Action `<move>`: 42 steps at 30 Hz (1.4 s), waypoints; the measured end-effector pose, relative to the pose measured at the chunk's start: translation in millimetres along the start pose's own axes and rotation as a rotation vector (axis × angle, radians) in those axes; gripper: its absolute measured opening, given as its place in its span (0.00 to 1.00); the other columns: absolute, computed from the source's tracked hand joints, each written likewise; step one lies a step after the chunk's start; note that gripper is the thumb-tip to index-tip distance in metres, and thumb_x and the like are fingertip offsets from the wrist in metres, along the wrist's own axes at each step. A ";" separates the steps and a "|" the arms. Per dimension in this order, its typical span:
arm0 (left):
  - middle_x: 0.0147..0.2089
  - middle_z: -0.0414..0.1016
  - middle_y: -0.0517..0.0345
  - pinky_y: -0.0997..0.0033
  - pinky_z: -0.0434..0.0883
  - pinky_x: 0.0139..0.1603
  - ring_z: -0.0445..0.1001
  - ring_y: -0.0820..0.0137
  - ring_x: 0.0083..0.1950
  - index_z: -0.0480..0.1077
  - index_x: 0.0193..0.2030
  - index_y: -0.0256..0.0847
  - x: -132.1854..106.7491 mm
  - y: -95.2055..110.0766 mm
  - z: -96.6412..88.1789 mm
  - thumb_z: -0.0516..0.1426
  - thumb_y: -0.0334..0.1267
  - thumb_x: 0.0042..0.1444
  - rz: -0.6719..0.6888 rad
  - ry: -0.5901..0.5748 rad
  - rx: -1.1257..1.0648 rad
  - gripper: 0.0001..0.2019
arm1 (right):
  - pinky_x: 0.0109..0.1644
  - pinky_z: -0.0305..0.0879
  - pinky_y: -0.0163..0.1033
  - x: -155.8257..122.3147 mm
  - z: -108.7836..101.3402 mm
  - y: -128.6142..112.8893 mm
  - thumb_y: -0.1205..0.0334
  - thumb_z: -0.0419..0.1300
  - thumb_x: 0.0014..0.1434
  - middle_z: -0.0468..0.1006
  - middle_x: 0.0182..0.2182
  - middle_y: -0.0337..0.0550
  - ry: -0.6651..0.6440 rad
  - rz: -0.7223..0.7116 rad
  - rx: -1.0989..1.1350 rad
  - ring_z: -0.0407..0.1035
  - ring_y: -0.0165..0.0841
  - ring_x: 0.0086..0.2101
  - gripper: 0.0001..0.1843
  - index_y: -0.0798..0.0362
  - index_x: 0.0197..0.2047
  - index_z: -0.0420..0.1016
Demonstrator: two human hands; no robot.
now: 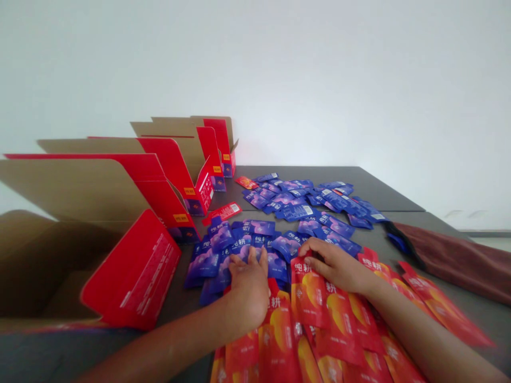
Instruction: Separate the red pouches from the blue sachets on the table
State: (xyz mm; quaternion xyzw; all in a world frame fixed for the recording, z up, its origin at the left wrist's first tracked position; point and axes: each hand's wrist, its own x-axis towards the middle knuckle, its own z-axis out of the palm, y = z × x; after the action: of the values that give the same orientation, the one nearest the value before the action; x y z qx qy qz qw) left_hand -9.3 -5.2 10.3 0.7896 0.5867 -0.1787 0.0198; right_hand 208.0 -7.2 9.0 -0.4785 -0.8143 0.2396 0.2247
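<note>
The left hand [249, 284] lies flat and open, fingers spread on the blue packets [223, 250], its heel on the red packets [319, 319]. The right hand [335, 266] presses the top edge of a red packet; its thumb is hidden, so I cannot tell whether it pinches. Red packets run out of view under both forearms. Left of the left hand an open box [131, 276] is cut off. Bare table [399, 199] shows far ahead, and a cloth [459, 260] lies right of the right hand.

Left forearm [171, 340] and right forearm [419, 335] bare, both reaching forward. Left hand [249, 287] palm down, fingers extended flat. Right hand [337, 266] palm down, fingers slightly bent, angled leftward. Hands near, not touching
</note>
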 end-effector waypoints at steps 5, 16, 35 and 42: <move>0.73 0.50 0.40 0.44 0.72 0.55 0.65 0.42 0.64 0.45 0.72 0.45 -1.8 -0.8 -2.8 0.50 0.23 0.56 0.003 -0.003 0.017 0.37 | 0.46 0.66 0.41 -1.0 0.5 0.1 0.65 0.52 0.65 0.75 0.40 0.44 0.007 -0.004 -0.001 0.70 0.35 0.40 0.06 0.51 0.43 0.69; 0.73 0.50 0.40 0.44 0.71 0.55 0.66 0.42 0.64 0.46 0.72 0.44 -2.7 -0.6 -4.2 0.48 0.23 0.55 0.002 -0.001 0.025 0.37 | 0.47 0.65 0.41 -0.9 0.5 0.2 0.66 0.52 0.65 0.74 0.40 0.44 0.010 -0.004 -0.001 0.69 0.35 0.41 0.06 0.50 0.44 0.69; 0.73 0.49 0.38 0.47 0.71 0.54 0.65 0.41 0.64 0.45 0.72 0.43 -3.3 0.4 -2.7 0.50 0.24 0.57 0.008 0.009 0.049 0.37 | 0.47 0.66 0.42 -1.0 0.9 0.5 0.65 0.52 0.65 0.74 0.40 0.44 0.005 0.001 -0.002 0.69 0.35 0.41 0.06 0.50 0.43 0.69; 0.73 0.49 0.37 0.45 0.70 0.55 0.65 0.41 0.64 0.46 0.72 0.45 -0.8 -0.7 -2.7 0.51 0.25 0.57 0.007 -0.010 0.017 0.36 | 0.53 0.64 0.43 0.0 -0.4 -1.2 0.69 0.52 0.64 0.72 0.46 0.46 0.021 -0.061 -0.003 0.68 0.36 0.47 0.07 0.49 0.44 0.68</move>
State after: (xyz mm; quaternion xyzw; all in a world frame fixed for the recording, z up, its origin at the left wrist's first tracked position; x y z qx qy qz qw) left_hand -9.5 -5.0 13.2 0.7909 0.5822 -0.1876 0.0167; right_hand 207.5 -7.7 10.1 -0.4563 -0.8266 0.2263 0.2395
